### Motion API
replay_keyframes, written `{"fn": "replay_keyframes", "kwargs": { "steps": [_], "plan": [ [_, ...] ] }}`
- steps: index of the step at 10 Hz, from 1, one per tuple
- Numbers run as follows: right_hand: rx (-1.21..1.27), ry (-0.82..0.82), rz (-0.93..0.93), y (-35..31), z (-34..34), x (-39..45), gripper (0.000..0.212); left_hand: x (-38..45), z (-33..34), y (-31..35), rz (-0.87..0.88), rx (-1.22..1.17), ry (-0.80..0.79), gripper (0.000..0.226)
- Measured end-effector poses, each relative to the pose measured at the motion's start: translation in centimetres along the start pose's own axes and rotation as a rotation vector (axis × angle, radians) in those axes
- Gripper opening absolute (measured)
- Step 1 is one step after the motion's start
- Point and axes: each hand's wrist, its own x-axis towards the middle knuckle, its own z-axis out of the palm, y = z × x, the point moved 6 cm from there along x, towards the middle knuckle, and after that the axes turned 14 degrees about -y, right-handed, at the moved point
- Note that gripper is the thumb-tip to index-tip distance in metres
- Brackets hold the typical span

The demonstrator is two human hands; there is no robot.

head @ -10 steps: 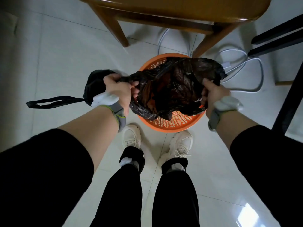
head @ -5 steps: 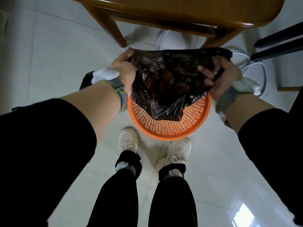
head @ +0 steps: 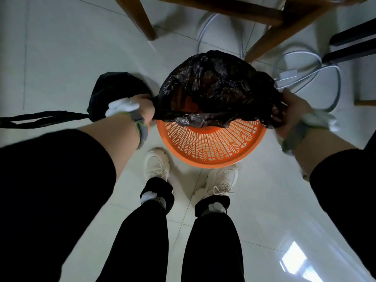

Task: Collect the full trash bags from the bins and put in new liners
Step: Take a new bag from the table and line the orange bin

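Over the orange mesh bin [head: 211, 147] on the pale tiled floor [head: 61, 58] I hold a new black liner [head: 215, 88] stretched across its mouth, one edge in each hand. My left hand [head: 145, 111] is curled round the liner's left edge at the bin's left rim, and my right hand [head: 293, 110] pinches the bunched right edge just outside the right rim. The liner covers the far part of the opening and billows up above it, while the near part of the rim and the perforated inner wall are bare. Behind my left hand a full black trash bag [head: 116, 88] sits on the floor just left of the bin, its long tied handles [head: 40, 119] trailing away to the left; whether my left hand also touches it I cannot tell. Both wrists carry grey bands with white cloth. My white sneakers [head: 157, 163] stand right at the near side of the bin. Wooden chair legs [head: 140, 17] and a loop of white cable [head: 309, 64] lie beyond it
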Motion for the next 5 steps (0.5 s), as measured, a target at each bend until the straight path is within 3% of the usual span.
{"fn": "replay_keyframes", "kwargs": {
  "steps": [1, 3, 4, 5],
  "plan": [
    [-0.057, 0.04, -0.025, 1.7, -0.8, -1.4, 0.011, -1.5, 0.1, -2.5, -0.074, -0.026, 0.002, 0.04],
    [-0.273, 0.113, 0.044, 5.1, -1.9, -3.6, 0.015, -4.6, 1.7, -6.3, -0.195, -0.086, -0.053, 0.024],
    [-0.111, 0.071, 0.066, 7.1, -2.3, -4.3, 0.021, -6.0, 2.9, -6.7, -0.271, -0.243, -0.06, 0.026],
    [-0.107, 0.065, 0.111, 8.3, -2.5, -5.1, 0.018, -6.4, 3.2, -6.6, -0.239, -0.286, -0.061, 0.025]
  ]
}}
